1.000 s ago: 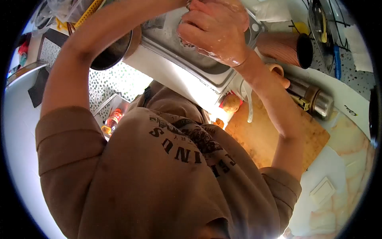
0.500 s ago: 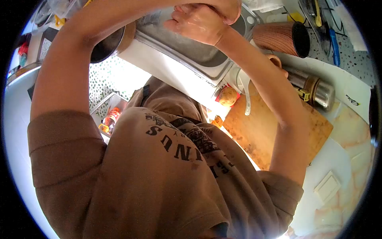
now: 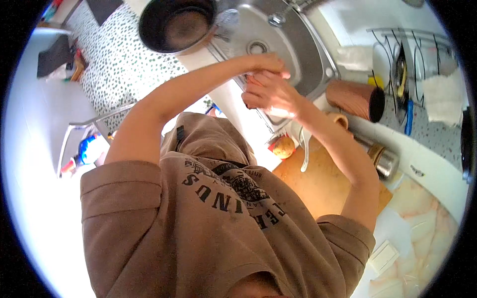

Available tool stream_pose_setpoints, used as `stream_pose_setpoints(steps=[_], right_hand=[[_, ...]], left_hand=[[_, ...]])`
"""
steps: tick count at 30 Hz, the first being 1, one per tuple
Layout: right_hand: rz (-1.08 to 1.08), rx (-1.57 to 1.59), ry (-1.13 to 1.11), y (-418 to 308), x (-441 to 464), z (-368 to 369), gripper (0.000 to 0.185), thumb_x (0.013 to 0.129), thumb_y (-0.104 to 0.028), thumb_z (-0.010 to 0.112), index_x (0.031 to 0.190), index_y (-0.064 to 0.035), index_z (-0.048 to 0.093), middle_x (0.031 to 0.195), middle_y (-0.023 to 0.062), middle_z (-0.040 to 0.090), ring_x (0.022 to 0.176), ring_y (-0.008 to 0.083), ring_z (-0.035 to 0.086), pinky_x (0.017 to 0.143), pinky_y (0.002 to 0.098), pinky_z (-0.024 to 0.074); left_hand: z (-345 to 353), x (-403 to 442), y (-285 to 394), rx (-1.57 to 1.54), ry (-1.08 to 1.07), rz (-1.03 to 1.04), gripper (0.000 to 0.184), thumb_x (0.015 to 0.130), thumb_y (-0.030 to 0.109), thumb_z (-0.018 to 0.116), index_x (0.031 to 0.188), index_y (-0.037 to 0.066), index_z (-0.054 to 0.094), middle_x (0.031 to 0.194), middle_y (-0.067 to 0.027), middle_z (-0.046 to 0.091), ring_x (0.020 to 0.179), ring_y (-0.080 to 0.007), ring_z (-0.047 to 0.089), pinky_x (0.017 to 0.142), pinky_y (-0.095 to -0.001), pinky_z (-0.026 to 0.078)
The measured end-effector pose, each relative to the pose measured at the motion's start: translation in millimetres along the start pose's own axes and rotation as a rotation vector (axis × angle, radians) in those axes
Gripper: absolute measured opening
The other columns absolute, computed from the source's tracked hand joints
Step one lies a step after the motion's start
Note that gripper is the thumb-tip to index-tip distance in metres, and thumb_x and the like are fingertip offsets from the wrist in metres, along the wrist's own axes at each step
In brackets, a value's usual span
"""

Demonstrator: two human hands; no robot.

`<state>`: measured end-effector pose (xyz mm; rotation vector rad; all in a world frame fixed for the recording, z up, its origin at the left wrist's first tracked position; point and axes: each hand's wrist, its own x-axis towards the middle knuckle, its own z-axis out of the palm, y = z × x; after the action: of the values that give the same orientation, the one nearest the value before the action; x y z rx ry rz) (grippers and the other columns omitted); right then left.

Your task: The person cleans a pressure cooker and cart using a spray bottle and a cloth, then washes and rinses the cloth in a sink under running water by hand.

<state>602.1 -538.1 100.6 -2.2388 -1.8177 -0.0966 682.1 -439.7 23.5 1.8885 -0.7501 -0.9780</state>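
Over the near rim of the steel sink, my two hands are together. My left hand is bent at the wrist, its fingers curled down against my right hand. My right hand is closed, fingers wrapped round; its skin looks wet. A small reddish-orange patch shows between the hands, too covered to name. Close to my right forearm, a potato sits on something red, beside a pale curved handle and a wooden cutting board.
A large dark pot stands left of the sink, near the tap. At right are a wood-grained cylinder lying on its side, a steel flask and a wire rack with utensils. A white cloth hangs nearby.
The view has shifted, so the pot, tap and sink drain now show. My hands have moved from above the basin back towards my body, over the sink's near edge, still together.
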Motion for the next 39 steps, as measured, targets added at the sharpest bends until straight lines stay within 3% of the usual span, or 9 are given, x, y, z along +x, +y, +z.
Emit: stream_pose_setpoints(steps=[6,8,13,16,23,27,29,35,39], right_hand=[[0.344,0.358,0.191,-65,64,-8,0.044,0.073,-0.016,0.072,0.114,-0.0106,0.056,0.113,0.0098,0.056,0.1,0.0315,0.055,0.086,0.0405,0.0465],[0.523,0.461,0.183,-77,74,30,0.029,0.082,-0.022,0.069,0.106,-0.007,0.06,0.116,0.0139,0.054,0.1,0.0332,0.055,0.087,0.0404,0.0458],[0.835,0.819,0.083,-82,122,70,0.034,0.094,-0.033,0.059,0.107,-0.0008,0.061,0.108,0.0083,0.059,0.1,0.0176,0.058,0.086,0.0298,0.0454],[0.864,1.591,0.483,-124,189,56,0.032,0.095,-0.029,0.058,0.106,0.0008,0.06,0.102,0.0049,0.061,0.097,0.0139,0.058,0.082,0.0269,0.0455],[0.343,1.362,0.094,-195,297,16,0.027,0.093,-0.028,0.061,0.102,-0.0034,0.059,0.095,-0.0005,0.059,0.09,0.0092,0.055,0.081,0.0262,0.0465],[0.297,1.444,0.02,-216,317,-39,0.038,0.096,-0.041,0.053,0.111,-0.0072,0.054,0.103,0.0019,0.056,0.096,0.015,0.056,0.087,0.0294,0.046],[0.153,1.463,0.037,-197,334,-60,0.051,0.094,-0.049,0.052,0.123,-0.0073,0.05,0.119,0.0045,0.055,0.11,0.0165,0.052,0.095,0.0328,0.0426],[0.42,1.995,0.331,-168,380,-29,0.087,0.087,-0.069,0.042,0.142,-0.0016,0.035,0.141,0.0102,0.044,0.127,0.0208,0.04,0.105,0.0405,0.0322],[0.378,2.487,-0.487,-153,316,94,0.079,0.087,-0.058,0.056,0.135,0.0027,0.04,0.13,0.0124,0.05,0.12,0.0205,0.047,0.098,0.0406,0.0398]], left_hand=[[0,-203,-41,-0.878,0.151,-0.453,0.049,0.087,0.05,0.062,0.104,0.004,0.062,0.092,-0.0021,0.064,0.066,-0.0122,0.058,0.053,-0.026,0.045],[25,-258,-75,-0.88,0.518,-0.056,0.046,0.091,0.045,0.059,0.114,0.005,0.058,0.096,-0.0027,0.062,0.075,-0.0118,0.06,0.061,-0.0242,0.05],[83,-385,-105,-0.755,0.903,0.113,0.04,0.084,0.018,0.071,0.119,0.008,0.053,0.096,-0.0043,0.06,0.087,-0.0147,0.06,0.076,-0.0282,0.052],[127,-424,-117,-0.249,1.124,-0.029,0.047,0.079,0.014,0.074,0.121,0.008,0.053,0.101,-0.006,0.06,0.091,-0.0188,0.061,0.082,-0.0317,0.051],[151,-462,-50,-0.012,1.47,-0.594,0.052,0.07,0.041,0.079,0.105,0.01,0.057,0.101,-0.0103,0.061,0.099,-0.029,0.06,0.083,-0.0434,0.048],[156,-463,-94,0.092,2.015,-0.067,0.048,0.068,0.028,0.083,0.105,0.008,0.061,0.089,-0.0107,0.064,0.088,-0.0261,0.063,0.083,-0.0402,0.047],[164,-462,-126,-0.117,1.515,-0.161,0.045,0.07,0.022,0.082,0.107,0.006,0.062,0.083,-0.0127,0.065,0.079,-0.0237,0.065,0.079,-0.0382,0.05],[138,-501,9,-0.975,1.469,0.088,0.048,0.084,0.024,0.072,0.125,0.005,0.057,0.102,-0.0083,0.067,0.084,-0.0198,0.064,0.081,-0.0334,0.051],[130,-480,-17,-0.948,1.776,0.359,0.053,0.092,0.031,0.06,0.136,0.003,0.047,0.132,-0.0103,0.051,0.123,-0.0179,0.046,0.105,-0.0296,0.035]])
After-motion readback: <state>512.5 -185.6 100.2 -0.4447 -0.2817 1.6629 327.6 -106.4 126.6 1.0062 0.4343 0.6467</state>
